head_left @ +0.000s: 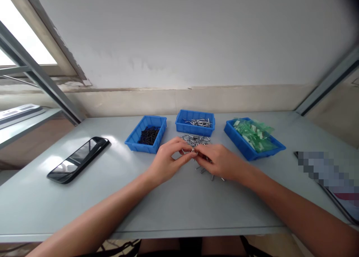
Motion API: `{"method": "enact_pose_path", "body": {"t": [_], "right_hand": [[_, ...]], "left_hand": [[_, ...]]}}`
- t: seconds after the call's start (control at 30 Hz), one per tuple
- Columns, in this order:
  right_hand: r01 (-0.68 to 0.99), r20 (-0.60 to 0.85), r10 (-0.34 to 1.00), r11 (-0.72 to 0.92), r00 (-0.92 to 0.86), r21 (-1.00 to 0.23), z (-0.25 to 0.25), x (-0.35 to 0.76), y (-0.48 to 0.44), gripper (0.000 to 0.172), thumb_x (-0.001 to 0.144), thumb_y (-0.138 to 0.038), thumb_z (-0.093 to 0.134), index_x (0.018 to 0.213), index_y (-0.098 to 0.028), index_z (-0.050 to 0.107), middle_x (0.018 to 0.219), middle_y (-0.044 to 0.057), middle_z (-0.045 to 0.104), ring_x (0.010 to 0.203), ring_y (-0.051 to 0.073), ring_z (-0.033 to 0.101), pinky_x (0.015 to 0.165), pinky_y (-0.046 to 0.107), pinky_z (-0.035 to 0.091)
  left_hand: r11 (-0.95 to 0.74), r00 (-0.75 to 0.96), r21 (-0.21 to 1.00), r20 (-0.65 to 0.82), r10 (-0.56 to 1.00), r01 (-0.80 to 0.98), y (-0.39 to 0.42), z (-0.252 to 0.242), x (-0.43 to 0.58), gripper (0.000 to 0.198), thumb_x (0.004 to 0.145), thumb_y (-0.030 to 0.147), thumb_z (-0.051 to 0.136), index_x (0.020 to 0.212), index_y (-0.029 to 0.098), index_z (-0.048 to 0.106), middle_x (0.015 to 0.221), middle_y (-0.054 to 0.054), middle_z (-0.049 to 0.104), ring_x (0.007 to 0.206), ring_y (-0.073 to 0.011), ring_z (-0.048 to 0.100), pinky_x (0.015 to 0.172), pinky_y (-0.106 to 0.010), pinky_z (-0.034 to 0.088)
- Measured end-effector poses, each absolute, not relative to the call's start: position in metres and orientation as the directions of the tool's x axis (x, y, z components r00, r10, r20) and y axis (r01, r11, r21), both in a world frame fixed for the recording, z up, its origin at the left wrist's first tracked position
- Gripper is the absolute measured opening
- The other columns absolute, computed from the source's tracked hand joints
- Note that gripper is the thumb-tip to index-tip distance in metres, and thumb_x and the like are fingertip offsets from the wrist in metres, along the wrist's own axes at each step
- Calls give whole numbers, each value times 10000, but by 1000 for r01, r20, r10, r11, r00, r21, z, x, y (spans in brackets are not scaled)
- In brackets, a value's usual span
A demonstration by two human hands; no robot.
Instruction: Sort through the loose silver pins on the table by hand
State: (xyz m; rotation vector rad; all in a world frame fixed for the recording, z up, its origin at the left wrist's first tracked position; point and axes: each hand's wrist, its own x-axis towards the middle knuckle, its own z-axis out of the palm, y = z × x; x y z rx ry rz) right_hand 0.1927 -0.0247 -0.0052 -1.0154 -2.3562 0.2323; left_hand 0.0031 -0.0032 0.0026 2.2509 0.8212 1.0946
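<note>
Left hand (168, 157) and right hand (221, 160) pinch small metal piece (193, 150) | grip narrow | long axis: cannot tell | metal pins (193, 139) lie just beyond, strays (212, 177) nearer right hand

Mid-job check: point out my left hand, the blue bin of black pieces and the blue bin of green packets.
Left hand (167, 159): head view, middle of the hand.
Bin of black pieces (143, 147): head view, near wall.
Bin of green packets (238, 143): head view, left outer wall.
</note>
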Motion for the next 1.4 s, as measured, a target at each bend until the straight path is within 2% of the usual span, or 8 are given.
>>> {"method": "enact_pose_path", "body": {"t": [0.37, 0.53, 0.7, 0.87, 0.97, 1.13, 1.23, 1.4], "right_hand": [[649, 465, 761, 638, -452, -415, 1, 200, -23, 43, 848, -225, 489, 857, -201, 525, 673, -31, 588, 587, 97, 527, 556, 210, 375], [650, 508, 755, 637, -415, -415, 4, 203, -22, 56, 857, -235, 478, 836, -201, 517, 677, -24, 586, 570, 95, 520, 541, 212, 389], [585, 552, 676, 723, -489, -368, 1, 199, -25, 53, 856, -211, 483, 876, -194, 530, 714, -8, 607, 602, 102, 544, 584, 217, 415], [545, 524, 630, 771, -573, -331, 0, 194, -29, 75, 868, -206, 489, 910, -194, 550, 725, -6, 619, 658, 113, 574, 632, 225, 426], [556, 504, 661, 746, -556, -365, 1, 196, -28, 116, 865, -238, 506, 970, -202, 539, 763, -3, 632, 676, 118, 584, 624, 226, 437], [582, 525, 719, 686, -454, -436, 2, 201, -24, 133, 850, -272, 527, 967, -208, 516, 732, -10, 621, 640, 117, 581, 586, 220, 440], [586, 525, 695, 709, -491, -391, 0, 200, -23, 118, 869, -271, 496, 965, -208, 523, 730, -5, 618, 636, 122, 572, 579, 230, 426], [584, 596, 629, 753, -500, -305, -2, 201, -23, 121, 903, -267, 451, 931, -204, 549, 699, 1, 610, 630, 128, 564, 583, 240, 413]], "left_hand": [[-704, 455, 617, 545, 704, 351, 0, 2, 1, 85, 817, 221, 590, 855, 176, 652, 815, -32, 611, 731, -124, 562, 676, -252, 474], [-671, 492, 638, 476, 729, 378, 1, 1, 2, 108, 820, 218, 572, 886, 177, 647, 828, -32, 608, 751, -130, 570, 676, -249, 480], [-684, 605, 620, 391, 694, 383, 1, -3, 2, 124, 819, 192, 541, 894, 180, 640, 845, -34, 600, 780, -138, 566, 699, -249, 474], [-708, 676, 582, 335, 657, 400, 0, -4, 1, 61, 764, 141, 568, 726, 152, 615, 749, -10, 584, 718, -134, 552, 661, -236, 451], [-646, 626, 662, 329, 707, 381, -1, -1, 1, 80, 779, 134, 557, 794, 157, 632, 757, -5, 627, 706, -129, 569, 665, -237, 460], [-490, 487, 853, 357, 797, 178, -3, 4, 1, 137, 809, 228, 596, 911, 158, 656, 871, -50, 674, 806, -163, 623, 711, -267, 510], [-473, 516, 872, 350, 782, 125, -3, 4, 1, 141, 800, 238, 619, 903, 169, 684, 869, -63, 659, 802, -169, 616, 697, -274, 516], [-509, 495, 846, 379, 782, 157, -1, 4, 1, 153, 798, 246, 628, 919, 185, 699, 840, -56, 644, 763, -152, 603, 678, -265, 513]]}}
